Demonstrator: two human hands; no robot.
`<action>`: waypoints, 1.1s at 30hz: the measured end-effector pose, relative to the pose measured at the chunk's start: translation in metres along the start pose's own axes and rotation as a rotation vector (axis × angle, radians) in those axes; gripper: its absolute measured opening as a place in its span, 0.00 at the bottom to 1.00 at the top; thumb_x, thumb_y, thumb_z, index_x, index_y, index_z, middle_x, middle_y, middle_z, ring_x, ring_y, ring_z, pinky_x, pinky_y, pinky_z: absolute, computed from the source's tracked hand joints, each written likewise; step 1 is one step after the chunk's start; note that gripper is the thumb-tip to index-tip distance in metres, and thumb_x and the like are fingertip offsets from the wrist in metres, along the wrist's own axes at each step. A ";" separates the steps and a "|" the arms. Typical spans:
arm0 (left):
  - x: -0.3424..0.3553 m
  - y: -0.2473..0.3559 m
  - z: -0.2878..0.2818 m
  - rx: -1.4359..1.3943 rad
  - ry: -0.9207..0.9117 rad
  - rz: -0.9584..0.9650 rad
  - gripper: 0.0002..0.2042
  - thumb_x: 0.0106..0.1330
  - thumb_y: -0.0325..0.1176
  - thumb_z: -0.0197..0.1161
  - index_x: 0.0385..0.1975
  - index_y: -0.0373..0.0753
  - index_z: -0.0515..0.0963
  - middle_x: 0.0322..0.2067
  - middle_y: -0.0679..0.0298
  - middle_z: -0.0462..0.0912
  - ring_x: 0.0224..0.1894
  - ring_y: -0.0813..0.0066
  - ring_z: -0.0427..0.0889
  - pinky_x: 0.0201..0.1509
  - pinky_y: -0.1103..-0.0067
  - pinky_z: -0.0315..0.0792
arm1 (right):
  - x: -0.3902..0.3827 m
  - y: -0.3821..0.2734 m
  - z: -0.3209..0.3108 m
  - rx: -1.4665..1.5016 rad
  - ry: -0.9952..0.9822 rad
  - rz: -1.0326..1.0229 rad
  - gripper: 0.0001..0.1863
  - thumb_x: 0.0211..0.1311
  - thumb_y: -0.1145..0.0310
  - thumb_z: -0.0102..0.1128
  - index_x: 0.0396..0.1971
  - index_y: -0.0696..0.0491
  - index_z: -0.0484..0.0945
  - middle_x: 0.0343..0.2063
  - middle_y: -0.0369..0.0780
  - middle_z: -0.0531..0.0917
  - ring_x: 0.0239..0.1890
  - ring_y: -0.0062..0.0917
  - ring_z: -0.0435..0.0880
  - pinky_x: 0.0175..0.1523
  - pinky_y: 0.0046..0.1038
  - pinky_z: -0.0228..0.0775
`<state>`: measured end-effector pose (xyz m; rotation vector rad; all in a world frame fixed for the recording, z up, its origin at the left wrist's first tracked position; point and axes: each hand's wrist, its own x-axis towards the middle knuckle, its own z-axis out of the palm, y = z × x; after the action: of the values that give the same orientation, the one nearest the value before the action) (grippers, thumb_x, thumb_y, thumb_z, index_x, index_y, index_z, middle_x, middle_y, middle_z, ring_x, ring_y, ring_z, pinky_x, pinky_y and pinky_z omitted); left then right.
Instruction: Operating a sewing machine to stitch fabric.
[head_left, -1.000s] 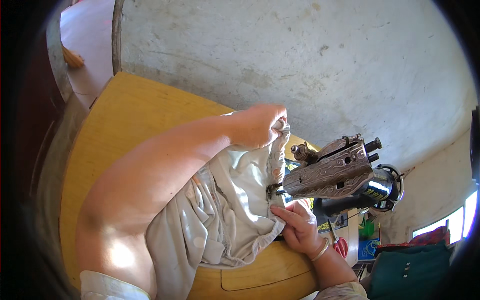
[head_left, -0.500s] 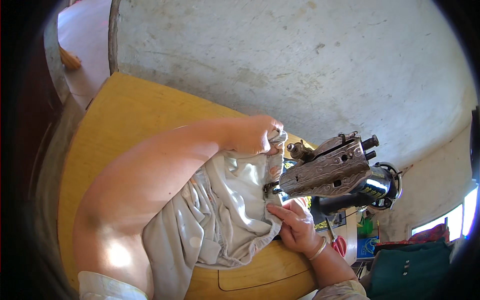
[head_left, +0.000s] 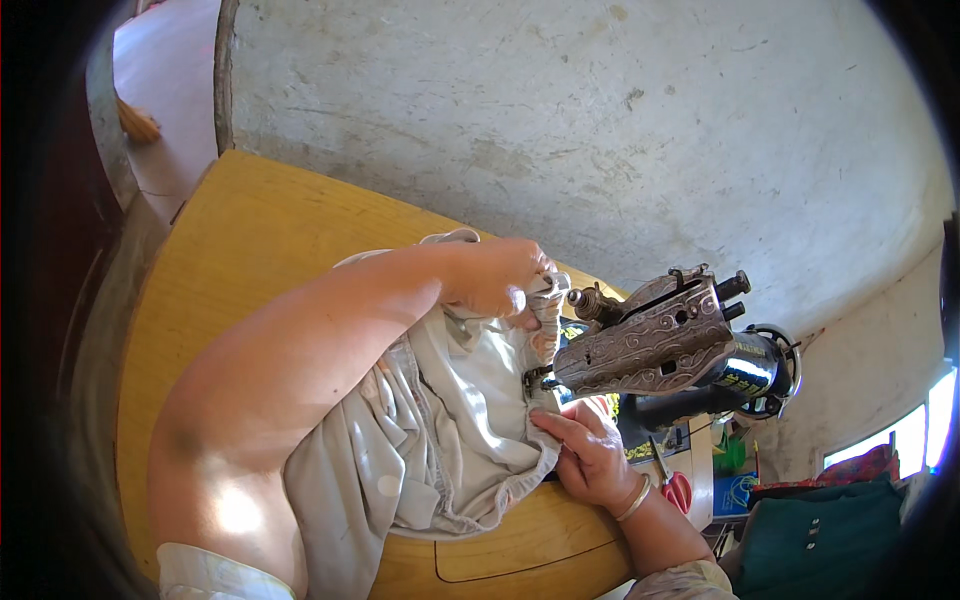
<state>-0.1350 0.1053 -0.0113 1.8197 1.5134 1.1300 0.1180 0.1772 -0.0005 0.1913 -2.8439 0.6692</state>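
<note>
A pale grey garment with a gathered, elastic-looking band lies bunched under the presser foot of a black sewing machine with an ornate metal faceplate. Beyond the foot, my left hand is closed on the far stretch of the band, its fingers partly hidden by cloth. My left forearm crosses over the garment. On the near side of the foot, my right hand pinches the garment's edge between thumb and fingers, close to the needle area. A bangle sits on my right wrist.
The yellow wooden table runs along a stained pale wall. Red-handled scissors lie right of my right hand. Farther right are a blue box, a green container and dark green cloth.
My left hand has shifted slightly left, and the band by it looks more gathered. A fold of cloth now shows behind my left forearm. My right hand keeps its place.
</note>
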 end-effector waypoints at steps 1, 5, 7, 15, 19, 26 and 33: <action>0.000 -0.001 0.000 -0.013 0.012 0.105 0.14 0.41 0.21 0.66 0.31 0.35 0.76 0.27 0.60 0.79 0.29 0.73 0.75 0.34 0.77 0.68 | 0.000 0.000 0.000 -0.013 -0.004 -0.008 0.26 0.37 0.81 0.49 0.44 0.56 0.73 0.26 0.44 0.72 0.27 0.36 0.70 0.34 0.34 0.61; -0.006 0.008 -0.007 -0.092 0.002 0.010 0.16 0.39 0.21 0.64 0.32 0.35 0.75 0.28 0.60 0.79 0.29 0.71 0.75 0.34 0.76 0.68 | -0.001 -0.002 -0.001 -0.022 -0.034 0.034 0.26 0.37 0.81 0.50 0.44 0.55 0.73 0.25 0.43 0.72 0.27 0.36 0.69 0.35 0.34 0.61; -0.009 0.018 -0.011 -0.160 -0.038 -0.067 0.15 0.39 0.22 0.62 0.31 0.34 0.74 0.27 0.60 0.78 0.29 0.73 0.74 0.34 0.77 0.67 | 0.001 -0.003 -0.002 -0.030 -0.023 0.011 0.26 0.37 0.80 0.50 0.44 0.55 0.73 0.25 0.43 0.72 0.27 0.36 0.69 0.36 0.34 0.60; -0.001 0.004 0.003 -0.162 -0.017 0.050 0.18 0.30 0.22 0.66 0.28 0.34 0.76 0.25 0.61 0.79 0.27 0.73 0.75 0.33 0.77 0.69 | 0.001 -0.003 -0.002 -0.054 -0.030 -0.007 0.26 0.36 0.79 0.52 0.44 0.55 0.73 0.26 0.42 0.72 0.29 0.35 0.69 0.36 0.34 0.60; -0.006 0.024 -0.002 -0.227 -0.039 -0.041 0.13 0.35 0.22 0.64 0.26 0.34 0.76 0.24 0.60 0.80 0.27 0.72 0.76 0.32 0.77 0.68 | 0.001 -0.001 -0.001 -0.053 -0.016 -0.010 0.26 0.36 0.79 0.51 0.44 0.54 0.73 0.25 0.42 0.72 0.28 0.35 0.69 0.36 0.34 0.60; -0.004 0.012 0.000 -0.059 0.056 -0.114 0.10 0.42 0.21 0.51 0.26 0.31 0.76 0.21 0.52 0.77 0.25 0.68 0.75 0.30 0.72 0.66 | 0.001 -0.003 -0.002 -0.058 -0.015 -0.008 0.26 0.36 0.80 0.51 0.43 0.54 0.74 0.24 0.43 0.71 0.27 0.36 0.69 0.34 0.34 0.60; -0.009 0.020 -0.004 -0.161 0.001 -0.164 0.11 0.40 0.23 0.58 0.27 0.31 0.76 0.21 0.54 0.78 0.24 0.69 0.74 0.30 0.73 0.67 | 0.002 -0.002 0.000 -0.042 -0.013 -0.011 0.26 0.35 0.80 0.51 0.43 0.55 0.73 0.25 0.43 0.71 0.27 0.36 0.69 0.34 0.34 0.60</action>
<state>-0.1274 0.0910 0.0047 1.5594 1.4966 1.1385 0.1165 0.1749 0.0010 0.2056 -2.8645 0.6072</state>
